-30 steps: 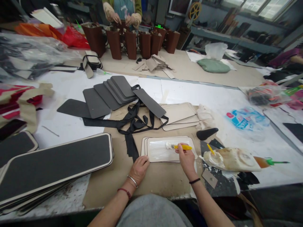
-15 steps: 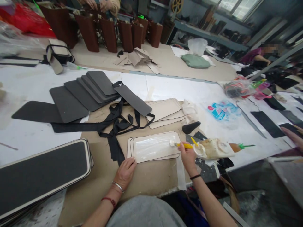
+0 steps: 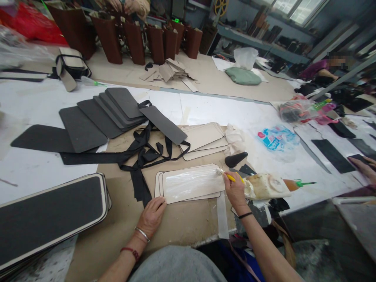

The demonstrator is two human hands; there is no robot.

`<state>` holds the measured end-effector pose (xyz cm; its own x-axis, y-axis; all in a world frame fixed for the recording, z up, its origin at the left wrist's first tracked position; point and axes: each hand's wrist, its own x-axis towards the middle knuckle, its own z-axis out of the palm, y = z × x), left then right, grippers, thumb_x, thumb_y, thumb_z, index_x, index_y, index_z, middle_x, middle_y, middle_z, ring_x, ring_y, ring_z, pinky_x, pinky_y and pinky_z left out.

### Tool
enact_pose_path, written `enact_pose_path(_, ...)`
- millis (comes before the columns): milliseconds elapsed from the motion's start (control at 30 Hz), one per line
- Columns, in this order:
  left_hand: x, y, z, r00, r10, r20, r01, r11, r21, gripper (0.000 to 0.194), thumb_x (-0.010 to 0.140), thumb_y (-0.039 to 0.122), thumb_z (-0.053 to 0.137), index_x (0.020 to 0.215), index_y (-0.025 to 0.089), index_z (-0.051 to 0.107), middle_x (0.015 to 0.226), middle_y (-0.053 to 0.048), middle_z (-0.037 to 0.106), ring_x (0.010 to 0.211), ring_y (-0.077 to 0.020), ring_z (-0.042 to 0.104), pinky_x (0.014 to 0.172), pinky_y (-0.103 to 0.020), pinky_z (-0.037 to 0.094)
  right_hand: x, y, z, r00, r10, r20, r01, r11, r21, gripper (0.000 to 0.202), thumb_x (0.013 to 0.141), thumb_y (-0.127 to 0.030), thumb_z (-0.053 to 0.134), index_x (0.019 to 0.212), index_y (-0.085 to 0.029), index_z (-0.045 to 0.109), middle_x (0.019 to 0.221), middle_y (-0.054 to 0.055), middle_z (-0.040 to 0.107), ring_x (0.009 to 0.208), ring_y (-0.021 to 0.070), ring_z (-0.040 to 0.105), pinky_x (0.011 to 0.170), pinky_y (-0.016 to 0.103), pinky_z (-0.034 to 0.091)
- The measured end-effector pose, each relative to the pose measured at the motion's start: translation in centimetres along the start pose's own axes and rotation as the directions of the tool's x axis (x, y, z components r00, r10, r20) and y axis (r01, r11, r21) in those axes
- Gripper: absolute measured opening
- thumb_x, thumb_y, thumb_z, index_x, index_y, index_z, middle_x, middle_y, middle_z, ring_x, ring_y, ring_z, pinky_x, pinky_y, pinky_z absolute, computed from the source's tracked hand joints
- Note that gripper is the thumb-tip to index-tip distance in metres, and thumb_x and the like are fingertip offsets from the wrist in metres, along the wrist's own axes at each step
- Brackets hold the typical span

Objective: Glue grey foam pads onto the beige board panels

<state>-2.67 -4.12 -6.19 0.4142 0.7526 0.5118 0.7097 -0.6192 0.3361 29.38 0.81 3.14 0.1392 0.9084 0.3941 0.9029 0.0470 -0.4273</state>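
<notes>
The right hand has its fingers closed around a yellow-handled brush, its white-coated bristles touching the right end of the top cream rounded rectangular panel. That panel lies on a small fanned stack at the near middle of the desk, with glossy white paste streaked across it. The left hand rests with its fingers pressed on the stack's near left corner, gripping nothing visible.

Just right of the right hand lies a white paste-smeared plastic container. Beyond the stack are tangled black fabric strips, more cream rounded panels and fanned dark grey rounded panels. Large black panels with cream borders lie at near left.
</notes>
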Motion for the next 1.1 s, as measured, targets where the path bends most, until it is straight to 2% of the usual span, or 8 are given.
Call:
enact_pose_path(167, 0.1, 0.0, 0.0, 1.0, -0.003, -0.012, 0.003, 1.0, 0.004, 0.026, 0.081, 0.008, 0.043, 0.091, 0.019, 0.064, 0.093, -0.007, 0.065, 0.095, -0.0174, 0.058, 0.082, -0.033, 0.052, -1.5, -1.5, -0.4, 0.985, -0.055, 0.166, 0.035, 0.992, 0.121, 0.024, 0.088, -0.034, 0.04, 0.089, -0.018, 0.057, 0.084, 0.008, 0.061, 0.08, 0.0193, 0.058, 0.073, 0.035, 0.049)
enact_pose_path(367, 0.0, 0.1, 0.1, 1.0, -0.03, -0.006, 0.03, 0.999, -0.03, 0.025, 0.081, 0.008, 0.044, 0.092, 0.019, 0.064, 0.094, -0.007, 0.065, 0.096, -0.0168, 0.057, 0.084, -0.033, 0.05, -3.8, -1.3, -2.4, 0.996, -0.042, 0.076, 0.041, 0.999, 0.015, 0.022, 0.088, -0.033, 0.041, 0.088, -0.018, 0.057, 0.081, 0.008, 0.06, 0.078, 0.0204, 0.058, 0.073, 0.038, 0.049)
enact_pose_path(600, 0.0, 0.1, 0.1, 0.999, -0.025, -0.032, 0.024, 0.999, -0.031, 0.025, 0.083, 0.009, 0.042, 0.092, 0.019, 0.063, 0.093, -0.007, 0.065, 0.095, -0.0163, 0.057, 0.083, -0.033, 0.051, -6.3, -10.2, 1.3, 0.961, -0.092, 0.261, 0.001, 0.944, 0.33, 0.017, 0.089, -0.024, 0.04, 0.09, -0.02, 0.057, 0.082, 0.006, 0.061, 0.081, 0.0172, 0.058, 0.073, 0.032, 0.049)
enact_pose_path(667, 0.1, 0.1, 0.1, 0.999, -0.02, -0.039, 0.019, 0.999, -0.027, 0.024, 0.083, 0.009, 0.043, 0.091, 0.018, 0.064, 0.092, -0.007, 0.065, 0.094, -0.0165, 0.057, 0.082, -0.032, 0.051, -6.5, -11.3, 2.2, 0.963, -0.038, 0.268, -0.073, 0.917, 0.393, 0.017, 0.089, -0.026, 0.041, 0.089, -0.02, 0.058, 0.082, 0.006, 0.061, 0.079, 0.0168, 0.058, 0.071, 0.031, 0.05)
enact_pose_path(800, 0.3, 0.3, 0.1, 0.999, -0.019, -0.047, 0.019, 1.0, 0.001, 0.023, 0.082, 0.008, 0.043, 0.087, 0.017, 0.064, 0.09, -0.007, 0.065, 0.092, -0.0159, 0.058, 0.081, -0.031, 0.051, -6.1, -7.3, 1.3, 0.972, 0.147, 0.186, -0.199, 0.931, 0.307, 0.024, 0.085, -0.039, 0.046, 0.085, -0.018, 0.058, 0.082, 0.008, 0.061, 0.073, 0.0184, 0.059, 0.069, 0.034, 0.049)
enact_pose_path(933, 0.5, 0.6, 0.0, 0.998, -0.036, -0.054, 0.036, 0.999, -0.001, 0.024, 0.082, 0.007, 0.041, 0.085, 0.016, 0.063, 0.089, -0.006, 0.065, 0.091, -0.0157, 0.058, 0.082, -0.032, 0.051, -4.8, -3.2, -1.2, 0.978, 0.202, 0.05, -0.206, 0.972, 0.108, 0.034, 0.08, -0.049, 0.049, 0.084, -0.017, 0.058, 0.079, 0.01, 0.062, 0.073, 0.023, 0.059, 0.072, 0.039, 0.047)
enact_pose_path(1000, 0.5, 0.8, -0.1, 0.998, -0.044, -0.05, 0.043, 0.999, -0.023, 0.023, 0.082, 0.007, 0.041, 0.086, 0.015, 0.062, 0.09, -0.007, 0.064, 0.091, -0.0162, 0.057, 0.082, -0.033, 0.051, -4.4, -4.2, -1.2, 0.962, 0.259, 0.081, -0.268, 0.952, 0.145, 0.034, 0.079, -0.049, 0.05, 0.085, -0.017, 0.058, 0.078, 0.009, 0.063, 0.07, 0.0225, 0.061, 0.07, 0.039, 0.048)
enact_pose_path(1100, 0.5, 0.8, 0.1, 0.997, -0.063, -0.051, 0.059, 0.995, -0.083, 0.021, 0.082, 0.006, 0.042, 0.086, 0.014, 0.061, 0.091, -0.009, 0.063, 0.092, -0.0175, 0.057, 0.082, -0.034, 0.05, -4.3, -8.5, 0.6, 0.91, 0.336, 0.242, -0.408, 0.828, 0.385, 0.034, 0.08, -0.049, 0.049, 0.086, -0.017, 0.057, 0.074, 0.007, 0.064, 0.061, 0.0198, 0.062, 0.062, 0.035, 0.051)
